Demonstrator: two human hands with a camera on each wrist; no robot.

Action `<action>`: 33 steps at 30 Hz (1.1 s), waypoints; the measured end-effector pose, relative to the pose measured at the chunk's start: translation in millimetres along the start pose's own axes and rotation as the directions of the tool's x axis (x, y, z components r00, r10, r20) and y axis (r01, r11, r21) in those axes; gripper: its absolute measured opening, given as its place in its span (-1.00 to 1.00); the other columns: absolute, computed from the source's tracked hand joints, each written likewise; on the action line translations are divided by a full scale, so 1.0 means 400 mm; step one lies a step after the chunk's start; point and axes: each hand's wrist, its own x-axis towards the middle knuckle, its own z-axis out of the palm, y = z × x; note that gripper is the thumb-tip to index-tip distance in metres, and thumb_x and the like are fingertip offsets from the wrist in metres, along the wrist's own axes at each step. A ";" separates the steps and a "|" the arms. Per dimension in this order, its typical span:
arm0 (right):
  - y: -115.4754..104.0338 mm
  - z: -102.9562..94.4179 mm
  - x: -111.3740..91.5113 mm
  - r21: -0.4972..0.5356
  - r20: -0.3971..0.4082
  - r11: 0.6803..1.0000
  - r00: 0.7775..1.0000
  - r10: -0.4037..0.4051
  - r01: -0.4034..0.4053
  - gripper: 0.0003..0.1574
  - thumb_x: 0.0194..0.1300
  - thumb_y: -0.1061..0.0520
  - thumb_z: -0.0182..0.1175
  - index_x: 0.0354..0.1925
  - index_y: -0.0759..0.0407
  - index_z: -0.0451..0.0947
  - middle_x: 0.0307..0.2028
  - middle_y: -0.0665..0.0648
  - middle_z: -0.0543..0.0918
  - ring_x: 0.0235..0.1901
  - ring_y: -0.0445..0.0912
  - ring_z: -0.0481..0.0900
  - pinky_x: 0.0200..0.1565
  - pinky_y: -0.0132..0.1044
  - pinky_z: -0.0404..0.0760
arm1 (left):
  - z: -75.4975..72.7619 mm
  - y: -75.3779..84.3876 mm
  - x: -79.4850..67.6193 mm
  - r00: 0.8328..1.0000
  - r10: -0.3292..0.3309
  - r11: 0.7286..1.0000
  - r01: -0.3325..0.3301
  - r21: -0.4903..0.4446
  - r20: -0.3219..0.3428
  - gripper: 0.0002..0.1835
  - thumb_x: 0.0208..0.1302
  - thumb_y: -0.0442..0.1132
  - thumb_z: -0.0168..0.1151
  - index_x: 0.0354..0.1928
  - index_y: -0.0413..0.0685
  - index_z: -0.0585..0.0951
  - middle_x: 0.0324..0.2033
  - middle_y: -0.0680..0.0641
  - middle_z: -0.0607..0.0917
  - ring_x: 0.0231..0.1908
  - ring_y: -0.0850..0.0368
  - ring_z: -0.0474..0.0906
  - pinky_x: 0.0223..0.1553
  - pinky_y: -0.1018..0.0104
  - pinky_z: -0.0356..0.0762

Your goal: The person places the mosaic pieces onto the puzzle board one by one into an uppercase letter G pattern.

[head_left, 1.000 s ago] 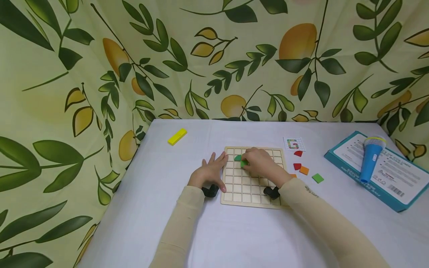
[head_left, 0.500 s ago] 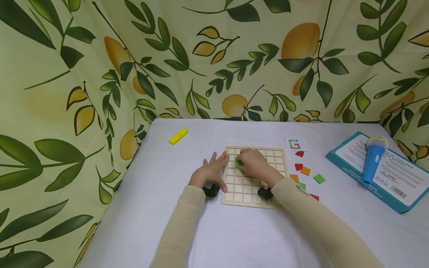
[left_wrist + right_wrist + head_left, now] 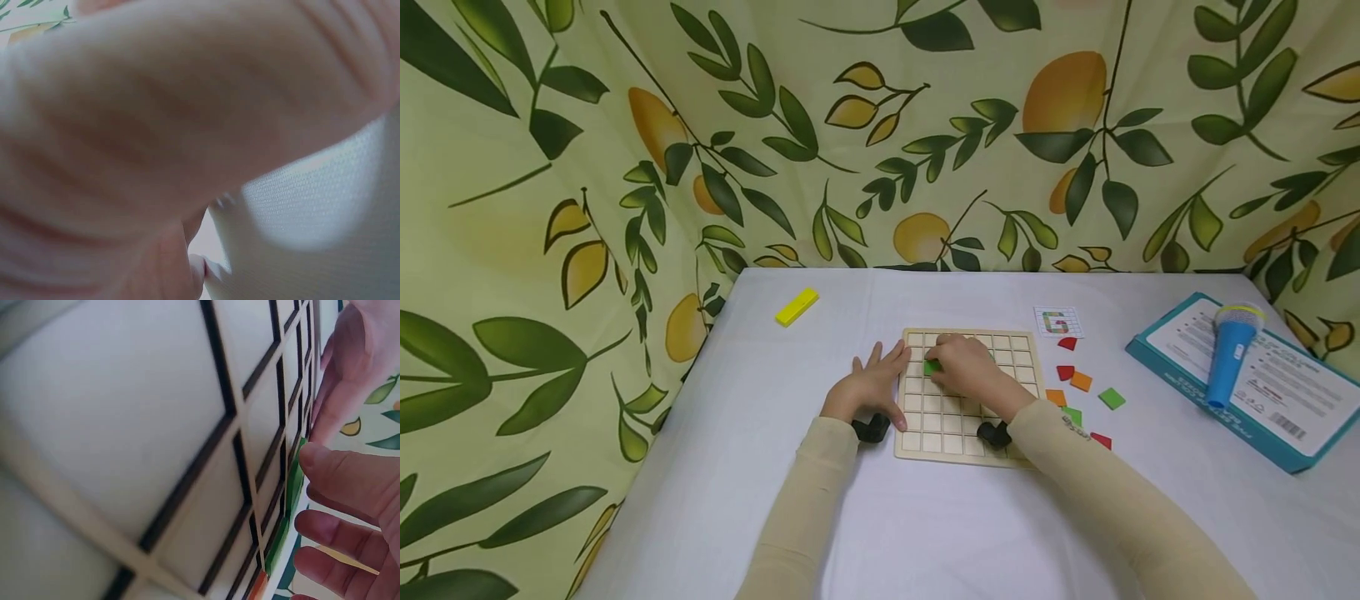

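Note:
My left hand (image 3: 868, 387) rests with fingers spread at the left edge of the wooden grid board (image 3: 951, 447), its thumb near the lower left. The left wrist view is mostly filled by a blurred part of that hand. My right hand (image 3: 967, 367) is over the board's upper left, its thumb tip touching a green square tile (image 3: 932, 367) in a cell. In the right wrist view the other fingers (image 3: 328, 565) stand apart from the tile, loosely bent. A second green piece (image 3: 276, 547) and an orange piece (image 3: 257, 585) sit farther along the board.
Right of the board lie loose red (image 3: 1065, 372), orange (image 3: 1080, 381) and green (image 3: 1112, 398) pieces. Behind them is a small pattern card (image 3: 1058, 322). A teal box (image 3: 1262, 392) bears a blue toy microphone (image 3: 1231, 354). A yellow block (image 3: 797, 307) lies at the back left.
My right hand has moved slightly left with the green tile, which now sits in a left-hand cell. More loose pieces show beside the right sleeve. The left hand stays put.

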 end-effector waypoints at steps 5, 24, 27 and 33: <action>0.015 -0.025 -0.016 0.047 -0.043 0.999 0.999 0.008 -0.006 -0.63 0.05 0.09 0.37 -0.11 0.12 0.66 -0.28 0.08 0.59 -0.33 -0.05 0.52 -0.33 -0.18 0.54 | -0.004 0.002 0.002 1.000 0.017 1.000 -0.017 -0.007 -0.008 0.46 -0.52 0.07 0.60 0.45 0.09 -0.18 0.43 0.11 -0.31 0.38 -0.11 -0.53 0.23 -0.30 -0.45; 0.162 -0.088 -0.198 0.132 -0.100 0.966 0.967 0.234 -0.221 -0.60 0.09 0.12 0.33 -0.08 0.24 0.61 -0.11 0.21 0.58 -0.08 0.13 0.51 -0.13 0.02 0.53 | 0.009 0.000 -0.002 0.999 0.016 1.000 -0.016 -0.021 -0.030 0.47 -0.55 0.05 0.62 0.45 0.11 -0.15 0.43 0.11 -0.28 0.38 -0.11 -0.51 0.24 -0.30 -0.44; 0.197 -0.097 -0.240 0.151 -0.054 0.941 0.948 0.313 -0.302 -0.58 0.11 0.13 0.31 -0.05 0.27 0.58 -0.03 0.30 0.54 -0.01 0.20 0.45 -0.07 0.11 0.48 | 0.009 -0.003 0.000 1.000 0.011 1.000 -0.011 -0.021 -0.024 0.47 -0.55 0.06 0.62 0.45 0.12 -0.16 0.43 0.11 -0.28 0.38 -0.10 -0.52 0.24 -0.29 -0.44; 0.261 -0.096 -0.312 0.149 0.006 0.904 0.915 0.403 -0.400 -0.53 0.07 0.12 0.34 -0.05 0.32 0.57 -0.09 0.33 0.55 -0.07 0.20 0.43 -0.10 0.10 0.50 | 0.010 -0.003 0.002 1.000 0.007 1.000 -0.008 -0.021 -0.027 0.47 -0.55 0.04 0.63 0.45 0.12 -0.16 0.43 0.12 -0.28 0.38 -0.09 -0.51 0.25 -0.28 -0.43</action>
